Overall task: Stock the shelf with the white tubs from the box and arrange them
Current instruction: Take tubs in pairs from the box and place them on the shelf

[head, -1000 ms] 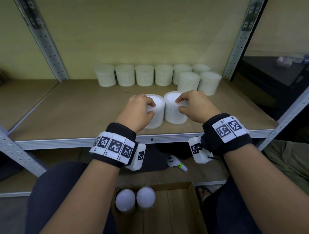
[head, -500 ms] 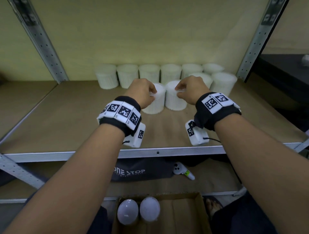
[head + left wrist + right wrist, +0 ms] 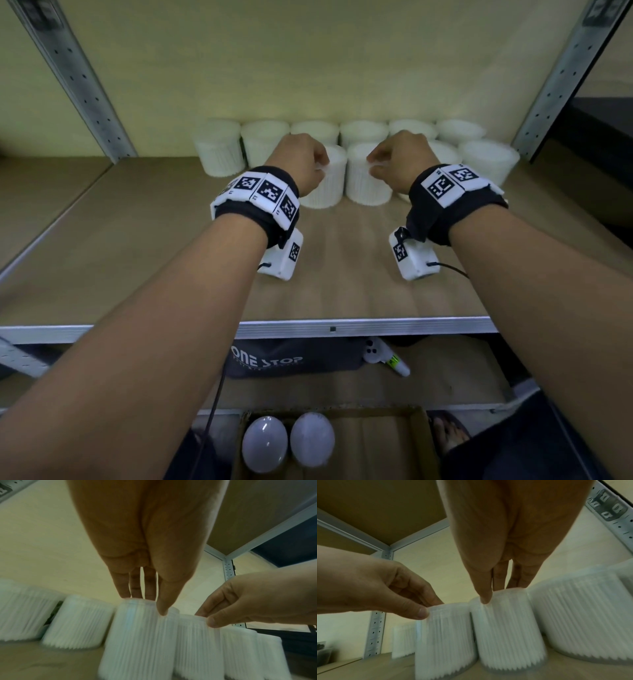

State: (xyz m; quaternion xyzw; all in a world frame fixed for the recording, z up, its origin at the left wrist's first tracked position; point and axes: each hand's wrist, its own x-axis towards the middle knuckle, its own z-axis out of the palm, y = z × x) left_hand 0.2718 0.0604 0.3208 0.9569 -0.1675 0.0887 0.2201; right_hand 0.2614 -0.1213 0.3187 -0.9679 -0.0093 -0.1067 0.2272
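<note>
On the wooden shelf [image 3: 342, 274], my left hand [image 3: 320, 168] pinches the top rim of a ribbed white tub [image 3: 325, 186]. Beside it, my right hand [image 3: 371, 164] pinches the rim of a second tub [image 3: 366, 185]. Both tubs stand upright and almost touch. In the left wrist view, my left hand [image 3: 147, 604] has its thumb in front and fingers behind the tub [image 3: 133, 635]. The right wrist view shows the right hand [image 3: 498, 593] gripping its tub [image 3: 506, 622] the same way. A row of several tubs [image 3: 263, 137] lines the back wall. Two more tubs [image 3: 486, 161] stand in front at the right.
A cardboard box [image 3: 376, 445] on the floor below holds two white tubs [image 3: 263, 445]. On the lower shelf lie a dark bag [image 3: 291, 359] and a white controller [image 3: 380, 356]. Metal uprights [image 3: 78, 85] flank the shelf, and its metal front edge [image 3: 332, 325] runs under my forearms.
Both hands have carried their tubs from near the shelf's front edge back towards the rows at the rear. The grips on the rims are unchanged.
</note>
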